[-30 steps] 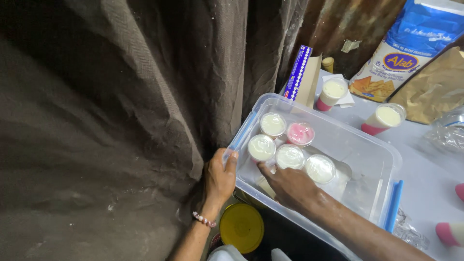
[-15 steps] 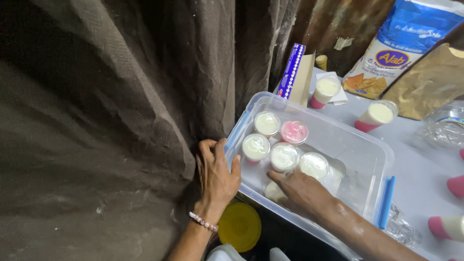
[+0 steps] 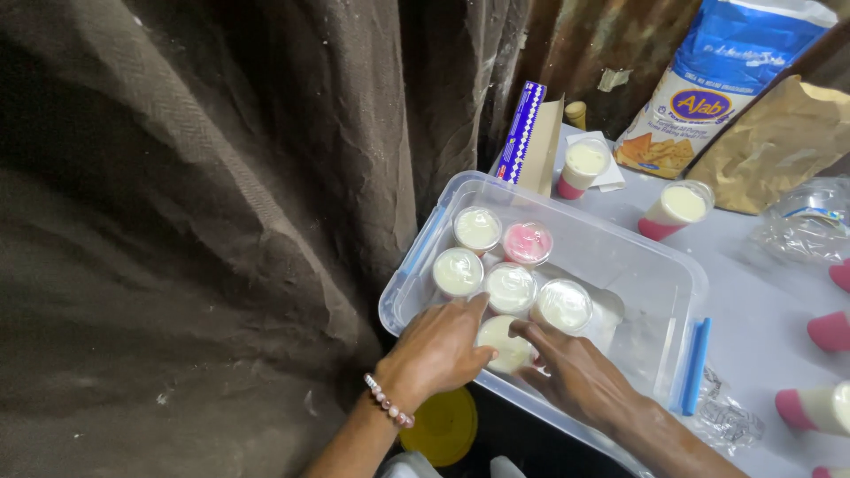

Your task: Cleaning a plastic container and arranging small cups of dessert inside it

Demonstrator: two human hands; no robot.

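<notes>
Hands first: your left hand [image 3: 440, 348] reaches over the near wall of the clear plastic storage bin [image 3: 620, 257], fingers curled loosely and resting on the near edge of a lidded cup of pale cream [image 3: 506, 343], while your right hand [image 3: 574, 372] comes in from the other side with its fingertips against the same cup; neither hand has closed fully around it, so it looks like a two-handed nudge, not a firm grip. That cup sits low in the bin's near corner, touching the row behind it, where three cream-filled cups [image 3: 511, 287] stand side by side, with another cream cup and a pink-topped cup [image 3: 528, 242] behind those. Watch the crowding: the cups stand rim to rim, and pushing this one sideways could tip a neighbour or pop a thin lid, spilling cream into the bin. The bin also appears to overhang the pale table [image 3: 761, 301] on your side, so leaning weight on its near wall could tilt it toward the yellow lid [image 3: 438, 425] below. More pink-based cups [image 3: 671, 211] stand loose on the table by the blue and white flour bag [image 3: 708, 88], a brown paper bag [image 3: 779, 146] and a blue carton [image 3: 521, 133] against the dark curtain [image 3: 204, 221].
</notes>
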